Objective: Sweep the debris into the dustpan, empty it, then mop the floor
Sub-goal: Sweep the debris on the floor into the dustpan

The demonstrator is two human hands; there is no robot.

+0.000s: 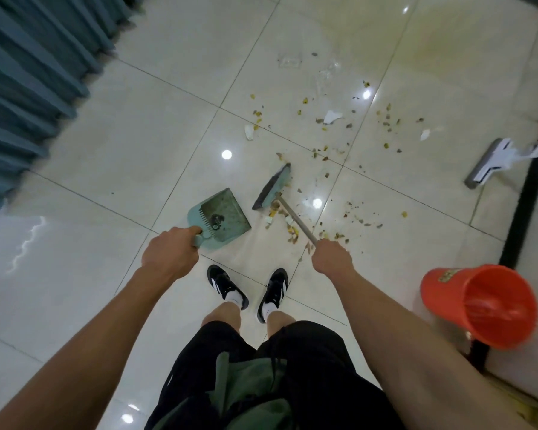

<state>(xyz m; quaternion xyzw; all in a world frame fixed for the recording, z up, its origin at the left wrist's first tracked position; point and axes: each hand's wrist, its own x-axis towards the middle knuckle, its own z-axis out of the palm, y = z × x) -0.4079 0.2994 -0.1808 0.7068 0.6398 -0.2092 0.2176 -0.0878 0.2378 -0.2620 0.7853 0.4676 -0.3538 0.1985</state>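
Note:
My left hand (pixel 168 254) grips the handle of a teal dustpan (pixel 222 214) that rests on the pale tiled floor just ahead of my feet, a small dark clump lying in it. My right hand (pixel 331 255) grips the metal handle of a teal broom (pixel 274 187), whose dark bristles touch the floor just right of the dustpan. Yellow-brown crumbs and white paper scraps (pixel 333 117) lie scattered ahead and to the right of the broom. A white flat mop (pixel 491 161) lies on the floor at the right edge.
An orange bucket (pixel 482 308) stands near my right side, beside a dark strip in the floor (pixel 525 200). Blue-grey curtains (pixel 28 72) hang along the left. My black shoes (pixel 227 285) stand just behind the dustpan.

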